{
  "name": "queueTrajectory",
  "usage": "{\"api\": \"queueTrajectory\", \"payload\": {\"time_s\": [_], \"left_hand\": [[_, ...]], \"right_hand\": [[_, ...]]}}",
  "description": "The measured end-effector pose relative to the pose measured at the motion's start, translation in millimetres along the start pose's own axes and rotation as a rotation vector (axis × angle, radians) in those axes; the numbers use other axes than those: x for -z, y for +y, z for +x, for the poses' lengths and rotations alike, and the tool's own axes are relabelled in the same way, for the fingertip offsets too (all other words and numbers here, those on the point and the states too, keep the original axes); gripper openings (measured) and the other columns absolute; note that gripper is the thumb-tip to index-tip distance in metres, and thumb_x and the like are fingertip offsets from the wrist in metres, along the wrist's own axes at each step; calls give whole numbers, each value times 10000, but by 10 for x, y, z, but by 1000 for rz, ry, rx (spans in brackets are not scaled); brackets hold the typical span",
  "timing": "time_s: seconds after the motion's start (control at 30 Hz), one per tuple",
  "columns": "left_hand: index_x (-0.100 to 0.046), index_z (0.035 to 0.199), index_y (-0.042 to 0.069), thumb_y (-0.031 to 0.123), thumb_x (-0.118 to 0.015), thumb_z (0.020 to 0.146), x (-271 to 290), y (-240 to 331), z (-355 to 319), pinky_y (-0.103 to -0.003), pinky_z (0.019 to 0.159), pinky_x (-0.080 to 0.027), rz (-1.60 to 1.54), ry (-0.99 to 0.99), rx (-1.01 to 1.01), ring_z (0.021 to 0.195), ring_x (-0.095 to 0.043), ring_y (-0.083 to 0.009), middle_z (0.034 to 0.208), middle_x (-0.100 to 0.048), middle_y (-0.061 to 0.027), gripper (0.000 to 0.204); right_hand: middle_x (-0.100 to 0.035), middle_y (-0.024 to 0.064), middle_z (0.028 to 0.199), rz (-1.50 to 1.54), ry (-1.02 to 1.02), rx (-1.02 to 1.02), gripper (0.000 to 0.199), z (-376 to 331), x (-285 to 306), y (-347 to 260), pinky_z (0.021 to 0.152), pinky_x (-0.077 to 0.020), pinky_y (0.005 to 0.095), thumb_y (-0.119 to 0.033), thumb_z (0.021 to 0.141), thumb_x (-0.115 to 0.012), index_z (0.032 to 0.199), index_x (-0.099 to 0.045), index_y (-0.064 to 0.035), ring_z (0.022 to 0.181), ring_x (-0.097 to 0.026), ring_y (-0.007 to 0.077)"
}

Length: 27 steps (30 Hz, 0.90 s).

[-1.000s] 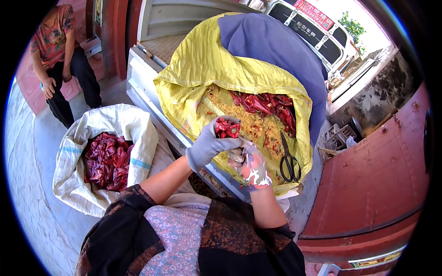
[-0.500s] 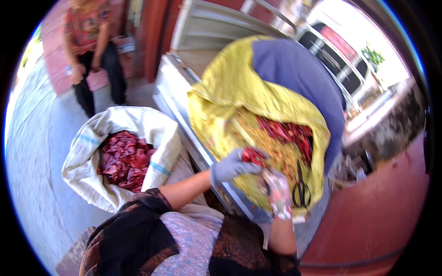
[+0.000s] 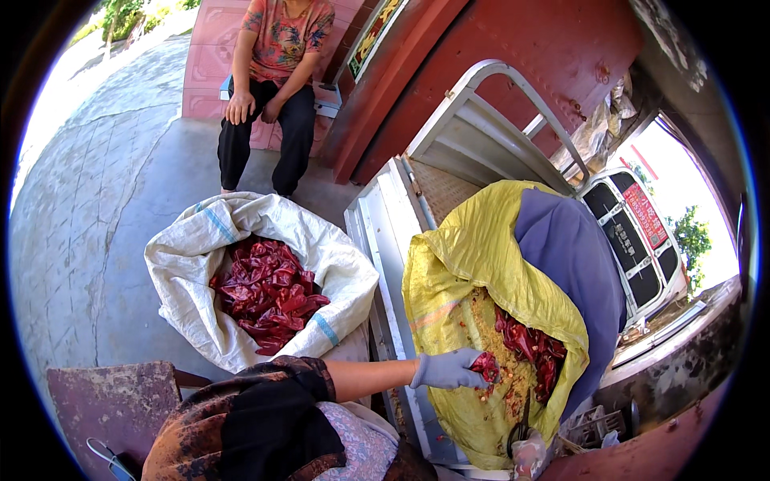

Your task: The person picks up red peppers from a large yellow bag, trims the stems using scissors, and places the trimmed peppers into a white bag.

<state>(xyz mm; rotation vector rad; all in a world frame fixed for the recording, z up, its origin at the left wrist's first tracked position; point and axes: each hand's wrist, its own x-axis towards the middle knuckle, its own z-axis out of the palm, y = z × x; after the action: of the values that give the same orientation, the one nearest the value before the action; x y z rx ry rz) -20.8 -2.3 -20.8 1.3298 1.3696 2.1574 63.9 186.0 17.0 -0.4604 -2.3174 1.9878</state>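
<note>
My left hand (image 3: pixel 451 370), in a grey glove, grips a red dried chili pepper (image 3: pixel 484 365) over the yellow sack (image 3: pixel 449 264). At the sack's near right edge, my right hand (image 3: pixel 528 457) in a clear plastic glove has its fingers at the black handles of the scissors (image 3: pixel 514 435), partly cut off by the dark rim. Their blades point away, into the sack. Yellow seeds (image 3: pixel 473 321) and more dark red chilies (image 3: pixel 529 345) lie on the sack. To the left stands a white sack (image 3: pixel 180 264) with rolled-down edges, holding red chili pieces (image 3: pixel 269 297).
A grey metal cart bed (image 3: pixel 389 220) with a railing lies under the yellow sack, beside a purple cloth bundle (image 3: pixel 569 248). Another person (image 3: pixel 281 88) sits beyond the white sack. A wooden board (image 3: pixel 112 401) is at lower left. A white vehicle (image 3: pixel 642 240) stands outside.
My view has swung, so the sacks sit further right. My hands have parted: the left keeps the chili, while the right has come down to the scissors.
</note>
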Motion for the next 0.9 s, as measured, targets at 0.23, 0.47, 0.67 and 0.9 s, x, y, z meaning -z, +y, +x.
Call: {"api": "queueTrajectory", "payload": {"time_s": [0.23,0.47,0.67,0.9], "left_hand": [[-555,1061,36,160,-590,874,16,18,-29,-245,739,-413,-62,-80,124,818,-458,-55,866,-551,35,227],[-542,1052,21,213,-576,888,-111,110,-59,-260,732,-422,-25,-55,-77,818,-468,-68,872,-559,6,255],[-534,1099,74,238,-592,844,-13,-323,-30,-299,612,-443,234,18,62,674,-498,-116,778,-587,-39,309],[-592,1117,11,35,-599,820,219,-68,-128,-206,764,-423,44,148,300,822,-507,-50,928,-588,28,298]], "right_hand": [[-524,1,702,23,6,-22,397,-29,51,17,518,-346,195,-296,836,-609,1035,-561,44,590,-469,76],[-522,3,717,59,-1,-60,465,-147,221,76,537,-359,189,-319,831,-623,1070,-540,72,612,-474,76],[-521,5,730,212,-103,-119,525,-535,604,135,554,-370,183,-339,828,-634,1100,-523,95,630,-479,76],[-598,187,1015,1,-516,-61,827,-928,436,-157,699,-451,237,-681,765,-508,1134,-523,59,849,-586,187]]}}
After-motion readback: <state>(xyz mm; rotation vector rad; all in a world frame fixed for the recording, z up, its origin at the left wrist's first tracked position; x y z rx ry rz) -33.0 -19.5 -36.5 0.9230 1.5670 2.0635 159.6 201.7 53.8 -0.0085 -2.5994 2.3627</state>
